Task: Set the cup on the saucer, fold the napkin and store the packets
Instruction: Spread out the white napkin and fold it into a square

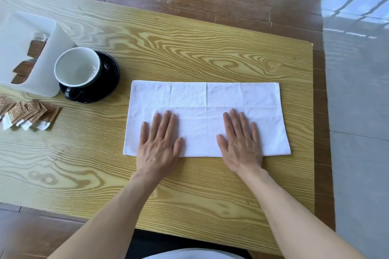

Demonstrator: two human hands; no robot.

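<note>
Now the napkin fold is the step in hand.
From left: a white bin (47, 73) with some packets inside, loose packets (29, 114) before it, the cup (77, 67) on its saucer (110, 75). Then the napkin (207, 99), folded in half; the left hand (160, 140) and right hand (240, 139) press it flat, fingers spread, gripping nothing. Next probably 1 more fold, edges aligned.
</note>
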